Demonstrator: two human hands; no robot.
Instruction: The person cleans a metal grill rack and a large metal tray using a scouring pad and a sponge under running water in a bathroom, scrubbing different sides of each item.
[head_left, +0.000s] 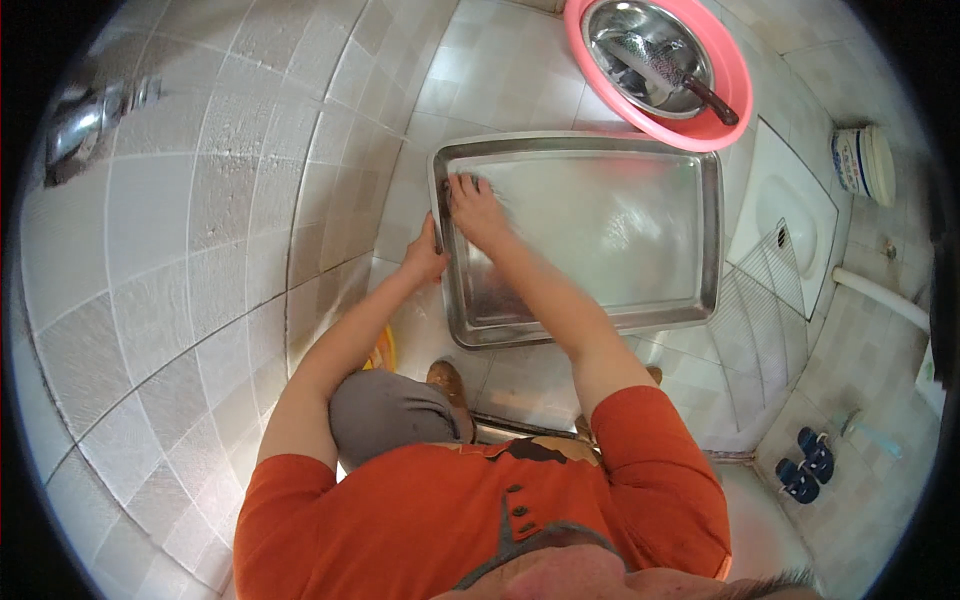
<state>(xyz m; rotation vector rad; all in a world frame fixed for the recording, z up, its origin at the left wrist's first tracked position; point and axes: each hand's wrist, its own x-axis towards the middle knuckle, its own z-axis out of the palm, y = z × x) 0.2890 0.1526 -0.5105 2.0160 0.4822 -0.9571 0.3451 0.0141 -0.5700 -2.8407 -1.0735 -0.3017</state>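
A large rectangular metal tray with a raised rim lies in front of me, its inside wet and shiny. My left hand is closed on the tray's left rim, the thumb lying along the edge. Inside the tray, by its far left corner, my right hand presses down with bent fingers. Something small and dark grey shows between those fingers, mostly covered, and its kind cannot be made out.
Beyond the tray, a pink basin holds a steel bowl with a dark-handled perforated utensil in it. Right of the tray are a wire rack, a squat toilet and a white bucket. Dark slippers lie lower right. Tiled wall stands left.
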